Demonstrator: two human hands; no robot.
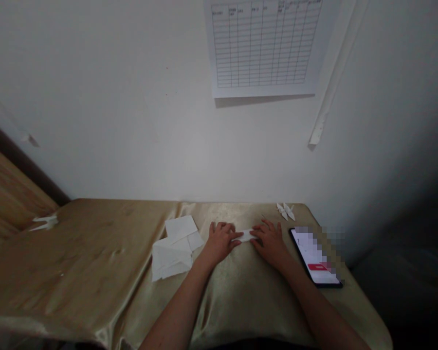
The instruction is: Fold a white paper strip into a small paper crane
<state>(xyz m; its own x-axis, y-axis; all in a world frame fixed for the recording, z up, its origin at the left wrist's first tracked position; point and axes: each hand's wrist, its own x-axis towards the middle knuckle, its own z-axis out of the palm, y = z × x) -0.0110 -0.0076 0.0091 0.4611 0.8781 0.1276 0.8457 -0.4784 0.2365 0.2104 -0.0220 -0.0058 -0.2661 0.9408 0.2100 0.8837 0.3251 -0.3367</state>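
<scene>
A small strip of folded white paper (246, 236) lies between my two hands on the cloth-covered table. At its left end, my left hand (221, 240) pinches the paper with thumb and forefinger, the other fingers raised a little. The other end is held by my right hand (270, 242), with fingertips on top and the thumb at the near edge. My fingers cover both ends of the strip. Left of my left hand is a loose pile of white paper sheets (172, 257). Beyond my right hand sit small folded paper figures (285, 211) that look like cranes.
A phone (310, 257) with a lit, partly blurred screen lies right of my right forearm. Gold satin cloth (95, 262) covers the table, with wrinkles and folds. The white wall (131, 121) behind carries a printed table sheet (264, 48). A white scrap (45, 222) lies at far left.
</scene>
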